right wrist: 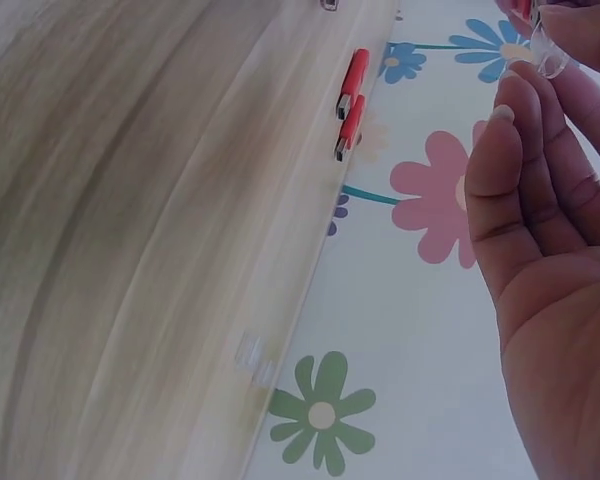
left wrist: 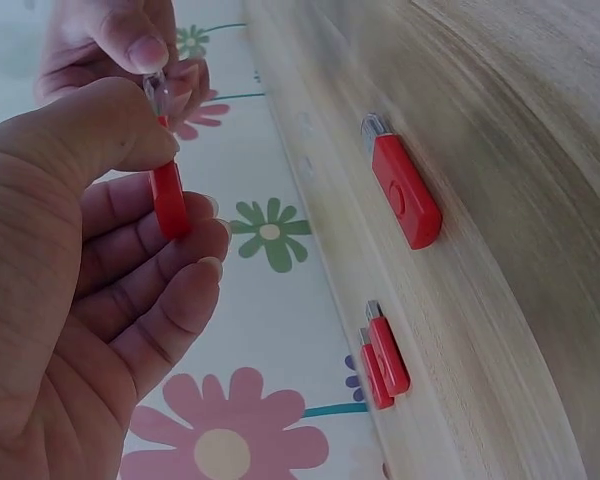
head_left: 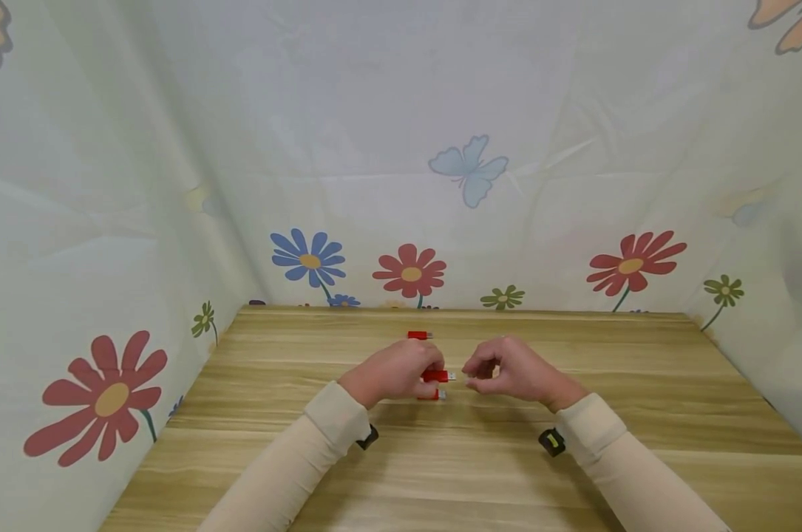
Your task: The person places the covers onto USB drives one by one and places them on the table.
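Closest to us, a pale left sleeve (head_left: 284,473) and right sleeve (head_left: 650,473) stretch over the wooden table (head_left: 474,495), and here's the action between them! The left grip (head_left: 401,368) pinches a red USB stick (head_left: 435,376), held above the table, well in from the far edge. The right grip (head_left: 517,373) pinches a small clear cap (right wrist: 550,60) right by the plug; whether they touch, I can't tell. Tense stuff: the cap looks smooth and tiny, so a loose pinch could drop it, and a tilted stick could make cap and plug catch askew. The stick itself is slim, bright red, its silver plug pointing at the right grip. A second red stick (left wrist: 407,195) lies on the table just nearer us, two farther sticks (right wrist: 353,80) lie close together towards the far edge, and two clear pieces (right wrist: 248,350), caps by the look of them, sit near that edge too.
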Demonstrator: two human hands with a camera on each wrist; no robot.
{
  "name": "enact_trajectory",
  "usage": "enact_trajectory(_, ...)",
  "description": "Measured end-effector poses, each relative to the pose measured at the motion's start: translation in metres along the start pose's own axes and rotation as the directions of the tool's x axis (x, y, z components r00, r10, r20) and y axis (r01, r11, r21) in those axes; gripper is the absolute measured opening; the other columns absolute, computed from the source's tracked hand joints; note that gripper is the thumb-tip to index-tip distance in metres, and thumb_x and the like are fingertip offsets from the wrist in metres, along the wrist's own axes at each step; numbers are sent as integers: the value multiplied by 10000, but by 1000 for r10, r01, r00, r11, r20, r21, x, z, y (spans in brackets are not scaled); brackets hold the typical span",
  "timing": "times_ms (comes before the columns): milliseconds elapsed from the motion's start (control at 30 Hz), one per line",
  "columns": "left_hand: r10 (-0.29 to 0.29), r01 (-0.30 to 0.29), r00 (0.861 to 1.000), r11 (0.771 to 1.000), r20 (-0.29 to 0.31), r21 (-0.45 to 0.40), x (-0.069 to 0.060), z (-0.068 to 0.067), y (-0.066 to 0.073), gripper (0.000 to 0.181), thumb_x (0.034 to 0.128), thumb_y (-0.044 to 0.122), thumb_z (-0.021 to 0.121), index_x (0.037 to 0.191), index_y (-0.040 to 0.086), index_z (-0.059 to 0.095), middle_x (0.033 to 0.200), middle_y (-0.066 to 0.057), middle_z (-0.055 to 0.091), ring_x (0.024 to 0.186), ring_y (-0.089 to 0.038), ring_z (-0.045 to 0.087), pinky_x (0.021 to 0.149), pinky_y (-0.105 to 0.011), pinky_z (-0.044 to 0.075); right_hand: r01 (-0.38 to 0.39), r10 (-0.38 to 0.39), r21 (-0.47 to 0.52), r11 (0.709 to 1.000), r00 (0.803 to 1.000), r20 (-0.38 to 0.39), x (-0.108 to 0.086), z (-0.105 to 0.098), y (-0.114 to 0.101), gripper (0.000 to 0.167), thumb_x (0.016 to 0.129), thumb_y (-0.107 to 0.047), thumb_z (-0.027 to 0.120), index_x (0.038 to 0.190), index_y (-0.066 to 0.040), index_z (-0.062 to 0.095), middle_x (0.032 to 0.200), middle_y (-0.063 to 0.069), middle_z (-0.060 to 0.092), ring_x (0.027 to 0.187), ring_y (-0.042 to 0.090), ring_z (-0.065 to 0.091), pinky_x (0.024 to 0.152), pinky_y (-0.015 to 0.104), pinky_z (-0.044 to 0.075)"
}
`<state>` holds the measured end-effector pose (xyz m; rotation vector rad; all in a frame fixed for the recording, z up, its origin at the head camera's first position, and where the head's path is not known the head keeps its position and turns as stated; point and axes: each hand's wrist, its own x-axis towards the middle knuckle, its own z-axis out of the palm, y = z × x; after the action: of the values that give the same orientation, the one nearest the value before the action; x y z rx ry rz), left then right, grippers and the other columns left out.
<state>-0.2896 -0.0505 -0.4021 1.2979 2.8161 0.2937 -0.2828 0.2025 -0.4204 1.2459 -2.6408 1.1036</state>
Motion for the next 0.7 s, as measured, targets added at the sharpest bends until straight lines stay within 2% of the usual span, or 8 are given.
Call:
enact_trajectory(133, -4, 4, 1000, 1000, -5, -12, 0, 1, 1, 218, 875, 260, 809, 1043, 155, 716, 949, 56, 676, 802, -81, 580, 776, -188, 535, -22, 22, 21, 1000, 1000, -5, 0, 1, -2, 114, 870, -140, 813, 940, -227, 793, 873, -110, 735, 722, 47, 658, 678, 322, 602)
enact_trajectory(333, 6, -6, 1000, 1000, -11, -19, 0, 2, 2, 235, 875, 283, 813, 1053, 162, 719, 964, 58, 678, 819, -75, 583, 792, -181, 538, -15, 15, 26, 1000, 1000, -15, 0, 2, -3, 91, 862, -125, 818, 947, -152, 800, 871, -105, 736, 718, 58, 661, 678, 312, 601)
enact_trajectory(500, 20, -20, 1000, 1000, -15, -6, 0, 2, 3, 241, 876, 292, 814, 1059, 166, 721, 974, 57, 673, 832, -74, 579, 804, -178, 538, -7, 8, 32, 999, 1000, -20, 1, 3, -4, 80, 869, -182, 823, 945, -172, 799, 868, -106, 737, 717, 62, 664, 679, 286, 597)
enact_trajectory(700, 24, -24, 1000, 1000, -19, -6, 0, 1, 4, 252, 874, 298, 816, 1064, 163, 721, 974, 53, 671, 831, -78, 578, 803, -178, 539, -5, 7, 44, 999, 1000, -26, 1, 4, -4, 78, 874, -220, 824, 940, -243, 788, 871, -110, 741, 717, 64, 672, 684, 327, 608)
